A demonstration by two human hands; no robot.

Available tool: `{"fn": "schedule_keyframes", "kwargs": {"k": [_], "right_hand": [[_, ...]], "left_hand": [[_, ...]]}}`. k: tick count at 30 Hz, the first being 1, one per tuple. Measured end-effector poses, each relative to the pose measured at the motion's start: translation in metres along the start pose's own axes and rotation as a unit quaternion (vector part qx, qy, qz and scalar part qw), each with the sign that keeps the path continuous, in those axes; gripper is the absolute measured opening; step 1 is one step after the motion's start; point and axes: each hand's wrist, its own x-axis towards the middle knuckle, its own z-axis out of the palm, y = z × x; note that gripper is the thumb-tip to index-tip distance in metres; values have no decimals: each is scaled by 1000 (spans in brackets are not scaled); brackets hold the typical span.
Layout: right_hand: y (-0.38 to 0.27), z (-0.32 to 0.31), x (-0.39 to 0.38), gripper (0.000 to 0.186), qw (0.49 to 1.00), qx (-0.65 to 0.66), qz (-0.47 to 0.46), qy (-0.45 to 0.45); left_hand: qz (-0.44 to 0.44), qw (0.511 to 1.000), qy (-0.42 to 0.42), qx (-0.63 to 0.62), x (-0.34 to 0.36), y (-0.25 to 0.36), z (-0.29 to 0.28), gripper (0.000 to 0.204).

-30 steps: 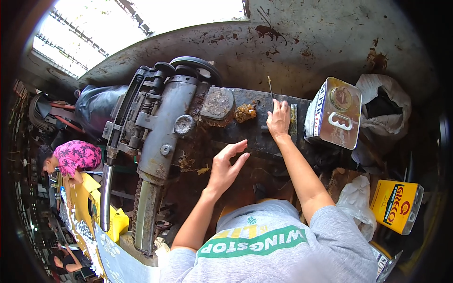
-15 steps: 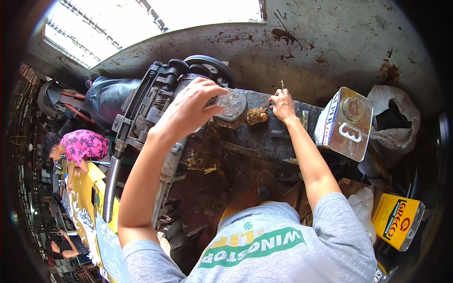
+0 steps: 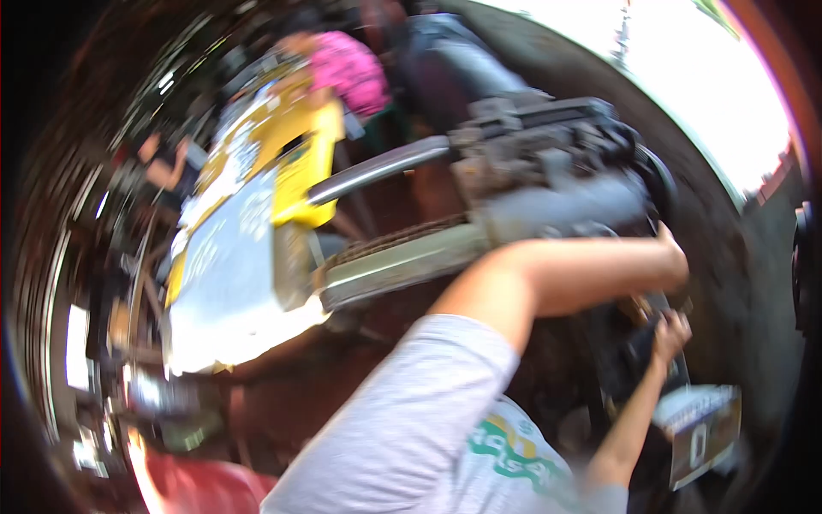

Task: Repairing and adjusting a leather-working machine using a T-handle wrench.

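My left hand is beside the handwheel end of a heavy dark metal machine. Blur and the angle hide its fingers. Farther right, my right hand is over a dark narrow bench, its fingers drawn together around something small and thin that I cannot make out. A square metal can with a white handle stands just past that hand. My left forearm crosses in front of the machine and covers part of the bench.
A shiny metal tube and a greenish bar jut left from the machine. Beyond are a yellow-and-pale table, a person in a pink shirt and another in dark clothes. Something red is at lower left.
The view has swung left, so the machine, bench and can now sit farther right and turned. Much is smeared by motion. My right hand stays by the bench; the left hand's spread fingers no longer show.
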Motion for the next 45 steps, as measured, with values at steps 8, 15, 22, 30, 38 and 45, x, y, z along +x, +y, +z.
{"fn": "schedule_keyframes", "kwargs": {"k": [8, 15, 22, 30, 38, 45], "right_hand": [[-28, 9, 31, 16, 998, -36, 11, 43], [-79, -17, 45, 18, 994, 66, 26, 83], [-82, -60, 28, 16, 987, 90, 64, 116], [-120, -58, 23, 10, 977, 135, 47, 157], [-157, -60, 22, 13, 974, 214, 49, 54], [-172, -44, 34, 12, 985, 168, -25, 20]], "left_hand": [[-110, 973, -191, -61, 116, -38, 29, 62], [-82, 996, -33, -27, 67, -47, 39, 54], [6, 995, 99, 14, -42, -52, 59, 45], [150, 969, 195, 14, -63, -59, 40, 80], [151, 942, 245, -173, -114, -90, 30, 101], [150, 941, 233, -196, -110, -93, 34, 104]]}}
